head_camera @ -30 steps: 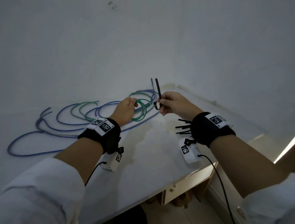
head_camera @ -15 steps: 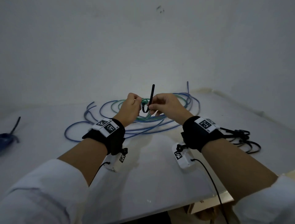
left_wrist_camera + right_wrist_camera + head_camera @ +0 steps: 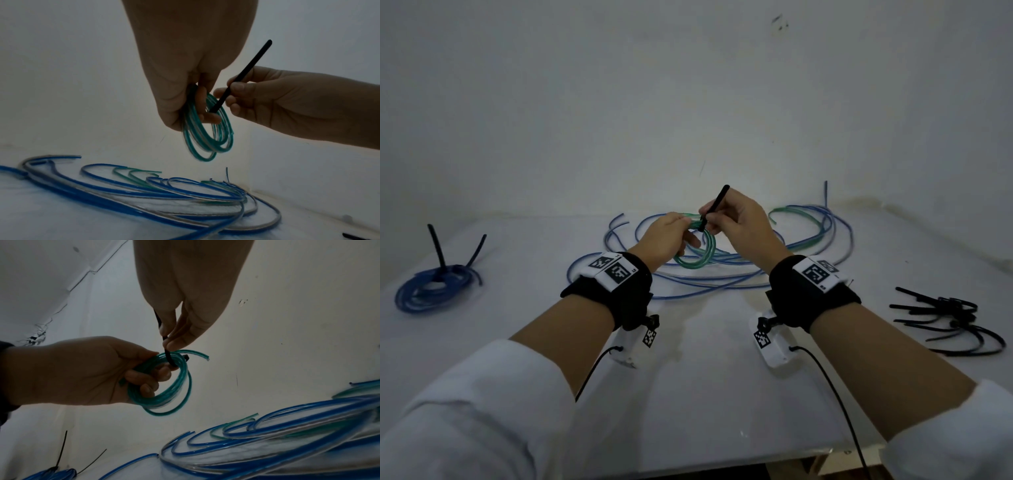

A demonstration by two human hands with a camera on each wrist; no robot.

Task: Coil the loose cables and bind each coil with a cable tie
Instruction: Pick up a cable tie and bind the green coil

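Two hands meet above the table (image 3: 688,394): left hand (image 3: 667,240) clasps the springy green coil (image 3: 697,255). Left wrist view: right hand (image 3: 267,100) pinches the stiff black cable tie (image 3: 242,76) mid-strap. Right wrist view: tie hooks under the light strands; best held at the bundle.

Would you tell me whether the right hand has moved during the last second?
Yes. The right hand moved left: earlier right of the upright blue cable end, now left of it.

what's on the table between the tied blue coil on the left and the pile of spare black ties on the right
In the head view, between the tied blue coil and the spare black cable ties lie the loose blue and green cables; both forearms cross above that stretch of white table.
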